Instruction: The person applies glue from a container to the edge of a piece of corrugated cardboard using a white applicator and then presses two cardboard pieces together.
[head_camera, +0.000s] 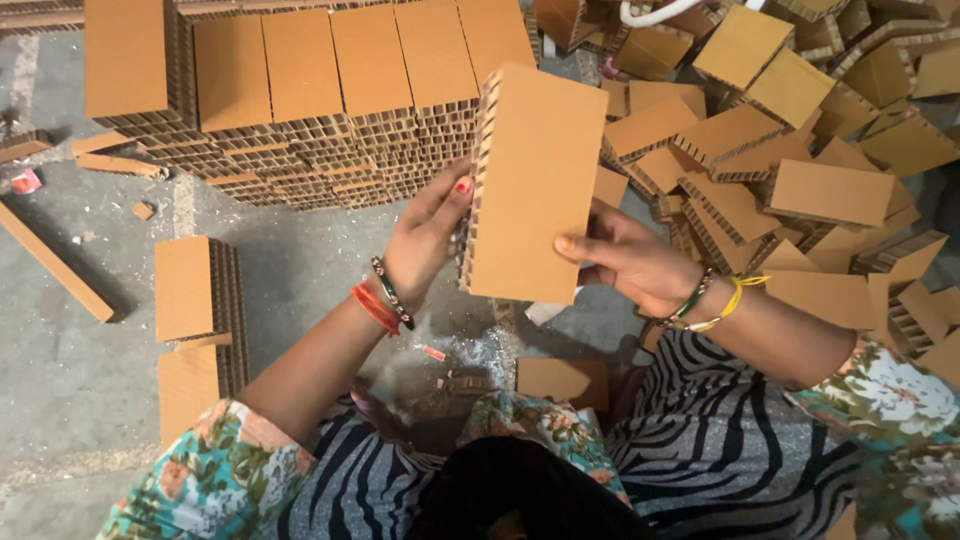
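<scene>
Cardboard block (535, 190) x1, betw. left hand (425, 235) & right hand (625, 262) (2 hands).

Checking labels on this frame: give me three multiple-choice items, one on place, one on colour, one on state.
1. Where is the neat stacked block of cardboard pieces?
A. upper left
B. lower right
C. in the lap

2. What colour is the nail on the left hand?
A. blue
B. red
C. bare

3. How is the honeycomb cardboard slab held?
A. flat on the floor
B. by one hand
C. between both hands

Key: A, the rows sit upper left, the loose pile right; B, a red nail shows; C, the right hand holds the other edge.
</scene>
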